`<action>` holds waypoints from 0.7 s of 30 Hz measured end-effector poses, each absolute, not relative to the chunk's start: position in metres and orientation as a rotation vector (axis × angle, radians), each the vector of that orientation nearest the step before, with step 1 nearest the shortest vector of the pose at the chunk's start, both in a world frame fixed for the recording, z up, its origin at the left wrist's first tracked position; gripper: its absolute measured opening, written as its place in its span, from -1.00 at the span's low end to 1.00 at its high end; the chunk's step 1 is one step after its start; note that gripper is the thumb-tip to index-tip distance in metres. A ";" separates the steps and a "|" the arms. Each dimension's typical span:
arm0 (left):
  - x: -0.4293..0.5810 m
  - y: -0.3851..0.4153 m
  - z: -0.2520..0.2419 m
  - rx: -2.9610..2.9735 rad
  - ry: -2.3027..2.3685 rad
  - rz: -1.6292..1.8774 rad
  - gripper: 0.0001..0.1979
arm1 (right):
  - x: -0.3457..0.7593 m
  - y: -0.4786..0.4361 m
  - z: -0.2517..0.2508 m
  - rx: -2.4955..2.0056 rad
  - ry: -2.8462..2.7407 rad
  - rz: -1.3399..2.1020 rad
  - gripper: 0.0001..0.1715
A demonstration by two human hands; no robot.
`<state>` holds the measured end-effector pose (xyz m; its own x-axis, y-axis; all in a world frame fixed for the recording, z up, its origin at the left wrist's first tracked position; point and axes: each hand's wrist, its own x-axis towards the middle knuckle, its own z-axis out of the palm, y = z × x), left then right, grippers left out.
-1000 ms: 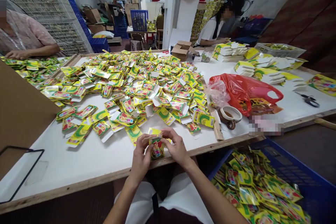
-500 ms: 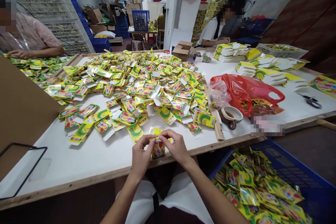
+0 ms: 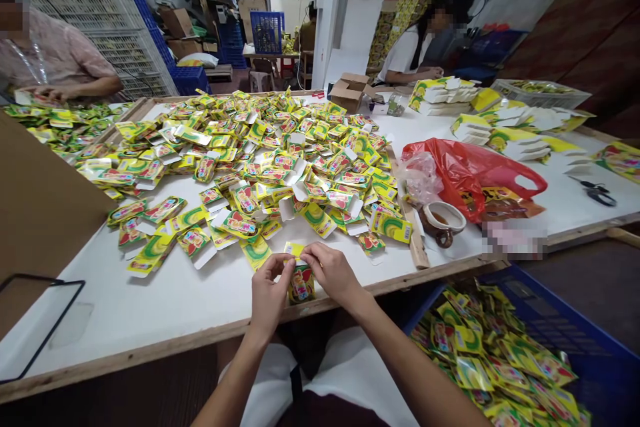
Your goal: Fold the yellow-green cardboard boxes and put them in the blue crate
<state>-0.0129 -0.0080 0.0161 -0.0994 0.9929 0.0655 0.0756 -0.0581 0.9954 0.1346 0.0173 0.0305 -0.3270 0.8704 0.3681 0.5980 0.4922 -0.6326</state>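
Near the table's front edge I have a small printed cardboard box [image 3: 301, 285], green and yellow with red pictures, its front facing me. My left hand [image 3: 267, 293] pinches its upper left side between thumb and fingers. At the upper right, my right hand [image 3: 335, 275] grips the same box, thumb and fingertips closed on the top edge. A yellow part of the box shows just above the fingertips. Right beyond my hands spreads a big heap of similar small boxes [image 3: 245, 199], several with white end flaps standing open.
A wooden strip [image 3: 416, 240] bounds the heap on the right. Past it are a brown mug [image 3: 443, 223] and a red plastic bag [image 3: 465, 170]. Below right, a blue crate [image 3: 575, 307] holds filled-looking packs. Cardboard [image 3: 45, 213] stands left. Two co-workers sit across the table.
Both hands stay on the box; my fingers have shifted slightly at its top, and more of its front shows. The co-worker at left has moved their hands. The view has tilted slightly.
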 end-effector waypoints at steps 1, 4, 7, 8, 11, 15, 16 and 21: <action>-0.013 -0.008 0.016 1.263 1.308 1.295 -0.84 | 0.135 0.019 0.031 -1.203 -2.065 0.502 -0.84; -0.015 -0.010 0.015 1.277 1.289 1.282 -0.84 | 0.136 0.021 0.033 -1.183 -2.107 0.506 -0.83; -0.017 -0.012 0.014 1.293 1.274 1.264 -0.83 | 0.141 0.020 0.035 -1.146 -2.141 0.537 -0.83; -0.017 -0.013 0.013 1.299 1.272 1.264 -0.83 | 0.143 0.018 0.034 -1.130 -2.137 0.565 -0.83; -0.019 -0.016 0.007 1.345 1.267 1.294 -0.83 | 0.146 0.013 0.026 -1.056 -2.043 0.724 -0.89; -0.023 -0.022 0.001 1.496 1.252 1.310 -0.86 | 0.138 0.004 0.017 -1.001 -1.849 0.851 -0.88; -0.025 -0.024 0.000 1.539 1.251 1.302 -0.86 | 0.140 0.001 0.019 -1.003 -1.829 0.841 -0.87; -0.033 -0.020 -0.002 1.771 1.356 1.229 -0.68 | 0.216 -0.026 0.063 -1.418 -1.843 0.623 -0.79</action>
